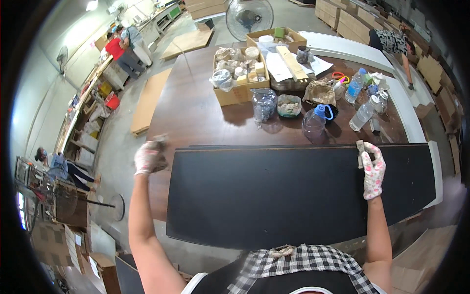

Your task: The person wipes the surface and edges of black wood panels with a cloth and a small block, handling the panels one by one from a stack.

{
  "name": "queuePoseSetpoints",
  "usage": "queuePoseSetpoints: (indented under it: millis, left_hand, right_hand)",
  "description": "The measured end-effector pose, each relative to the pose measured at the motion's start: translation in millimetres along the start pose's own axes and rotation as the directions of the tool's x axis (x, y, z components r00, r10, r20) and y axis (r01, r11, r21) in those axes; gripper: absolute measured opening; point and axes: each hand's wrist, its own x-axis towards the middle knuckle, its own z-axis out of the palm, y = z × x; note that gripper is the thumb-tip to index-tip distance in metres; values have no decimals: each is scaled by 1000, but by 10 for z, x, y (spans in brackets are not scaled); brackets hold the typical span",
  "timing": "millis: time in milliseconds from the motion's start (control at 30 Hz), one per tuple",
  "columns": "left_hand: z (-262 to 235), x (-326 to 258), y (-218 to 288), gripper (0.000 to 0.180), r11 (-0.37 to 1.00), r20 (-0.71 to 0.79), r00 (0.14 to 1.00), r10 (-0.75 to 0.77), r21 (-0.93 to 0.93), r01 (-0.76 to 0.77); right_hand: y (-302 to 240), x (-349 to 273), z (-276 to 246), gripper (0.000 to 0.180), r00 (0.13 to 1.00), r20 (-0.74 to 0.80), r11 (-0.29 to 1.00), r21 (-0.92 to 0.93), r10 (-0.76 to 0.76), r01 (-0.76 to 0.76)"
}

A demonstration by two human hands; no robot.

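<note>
A large black panel [293,196] with a curved near edge lies in front of me on the dark brown table [181,112]. My right hand [373,171], in a white glove with pink spots, is closed at the panel's far edge, toward its right end. Its fingers pinch a small grey-beige piece [360,154], perhaps folded cloth or a block, against that edge. Off the panel's far left corner, my left hand [147,158] wears a matching glove and grips a grey-brown rag [159,153]. Motion blurs the rag and those fingers.
Behind the panel stand a cardboard box [241,94] of jars and pots, a blue-capped jug [314,122], several plastic bottles [355,85] and orange-handled scissors [340,77]. White panels [401,105] line the right side. A floor fan [249,18] stands beyond; other people work farther off.
</note>
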Motion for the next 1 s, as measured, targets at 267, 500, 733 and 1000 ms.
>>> queuePoseSetpoints:
  millis: [267, 500, 733, 1000]
  left_hand:
    - [252, 12, 353, 17, 596, -51, 996, 75, -798, -85]
    - [702, -335, 1347, 17, 918, 169, 908, 384, -173, -357]
    - [1551, -729, 2942, 17, 755, 165, 739, 653, -225, -616]
    - [2450, -1233, 5067, 14, 668, 115, 659, 743, -179, -723]
  right_hand:
    - [137, -154, -303, 26, 993, -105, 991, 126, 58, -45]
    - [154, -331, -1062, 27, 958, -280, 996, 76, 57, -37]
    - [619, -541, -2040, 28, 900, -431, 992, 129, 65, -10]
    - [763, -441, -3255, 34, 910, -414, 982, 175, 7, 72]
